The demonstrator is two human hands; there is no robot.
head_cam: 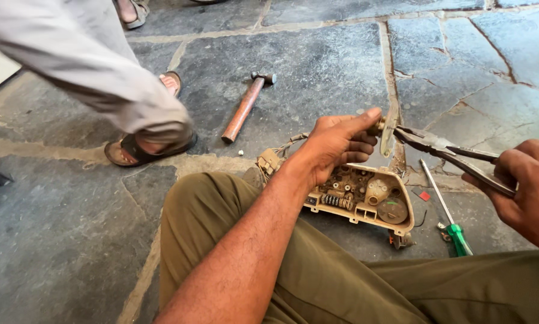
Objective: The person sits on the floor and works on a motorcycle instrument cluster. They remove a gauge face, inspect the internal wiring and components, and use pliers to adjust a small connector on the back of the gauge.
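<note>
A floor (317, 66) of large grey stone slabs with pale, cracked joints fills the frame; no walls or furniture show. At centre, a seated person in olive trousers (317, 276) works over the stone.

The left hand (335, 144), at centre frame, is closed around a small metal part (387, 127), thumb stretched along the top and fingers curled beneath it. The right hand (530, 186), at the right edge, is wrapped around both handles of a pair of pliers (446, 150); the plier tips meet the metal part just right of the left thumb, and whether they bite it cannot be told.

Directly below the left hand, resting against the person's leg, lies an open beige housing (365, 198), a shallow plastic shell. Inside it sit small gears, round fittings and a ribbed strip, with wires (281, 150) trailing from its upper left corner.

A screwdriver (446, 216) with a green handle lies on the stone at lower right, just beside the housing. A hammer (245, 107) with a reddish handle lies at upper centre, well apart. At upper left, a second person in grey trousers (101, 72) stands in sandals (143, 150).
</note>
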